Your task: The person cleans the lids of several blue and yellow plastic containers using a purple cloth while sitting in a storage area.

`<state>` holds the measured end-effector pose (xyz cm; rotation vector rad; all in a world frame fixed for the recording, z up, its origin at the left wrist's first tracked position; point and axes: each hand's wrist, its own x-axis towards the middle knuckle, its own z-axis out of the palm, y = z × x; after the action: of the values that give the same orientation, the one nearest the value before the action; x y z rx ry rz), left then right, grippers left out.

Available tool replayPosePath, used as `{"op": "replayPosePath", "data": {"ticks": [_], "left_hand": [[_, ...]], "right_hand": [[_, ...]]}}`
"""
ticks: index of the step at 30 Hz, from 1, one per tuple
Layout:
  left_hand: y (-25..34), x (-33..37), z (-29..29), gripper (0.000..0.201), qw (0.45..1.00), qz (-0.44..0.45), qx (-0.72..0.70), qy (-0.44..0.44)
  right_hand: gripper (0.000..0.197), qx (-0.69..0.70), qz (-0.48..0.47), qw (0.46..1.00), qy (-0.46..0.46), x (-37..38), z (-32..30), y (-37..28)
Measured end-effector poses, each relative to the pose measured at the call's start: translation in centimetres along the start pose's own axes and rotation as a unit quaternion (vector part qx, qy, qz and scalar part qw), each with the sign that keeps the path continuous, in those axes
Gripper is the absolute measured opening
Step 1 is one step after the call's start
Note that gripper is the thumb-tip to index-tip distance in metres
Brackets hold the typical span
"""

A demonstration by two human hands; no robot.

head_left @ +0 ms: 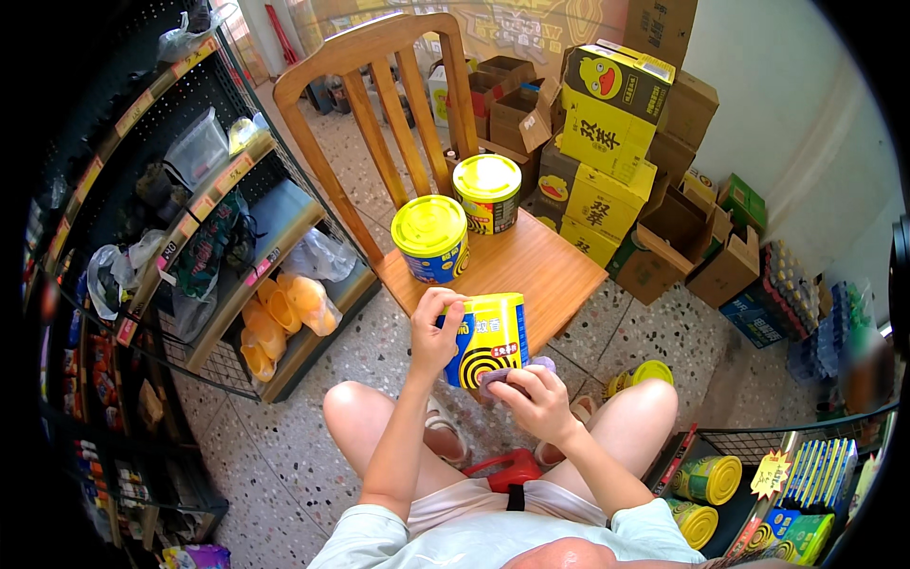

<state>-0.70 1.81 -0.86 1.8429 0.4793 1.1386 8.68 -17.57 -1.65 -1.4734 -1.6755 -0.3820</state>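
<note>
Above my lap, my left hand (438,334) grips the upper left edge of a blue and yellow tub (495,332), which is tilted on its side and printed with black rings. My right hand (536,395) is closed on a greyish purple cloth (495,382), pressed against the tub's lower edge. Just beyond, two more tubs stand upright on the wooden chair (545,284): a blue tub with a yellow lid (429,228) and, behind it to the right, a dark tub with a yellow lid (487,180).
Shelving (275,294) with orange slippers (280,318) stands left. Yellow boxes (607,137) and open cartons (664,237) are piled behind the chair on the right. Another yellow-lidded tub (652,373) is on the floor near my right knee; a rack (749,431) holds tubs at lower right.
</note>
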Motion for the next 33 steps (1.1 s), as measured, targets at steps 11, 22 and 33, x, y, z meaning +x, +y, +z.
{"op": "replayPosePath", "data": {"ticks": [11, 22, 33], "left_hand": [[-1.8, -0.3, -1.2, 0.019, 0.998, -0.013, -0.06, -0.006], [-2.5, -1.1, -0.4, 0.021, 0.986, -0.059, -0.155, 0.011], [0.5, -0.4, 0.3, 0.026, 1.0, -0.022, 0.019, -0.002]], "right_hand": [[0.035, -0.032, -0.024, 0.999, 0.023, -1.3, 1.0, 0.8], [0.038, -0.044, -0.013, 0.999, 0.003, -0.2, 0.0, -0.7], [0.036, -0.001, 0.002, 0.999, -0.041, 1.5, -1.0, -1.4]]}}
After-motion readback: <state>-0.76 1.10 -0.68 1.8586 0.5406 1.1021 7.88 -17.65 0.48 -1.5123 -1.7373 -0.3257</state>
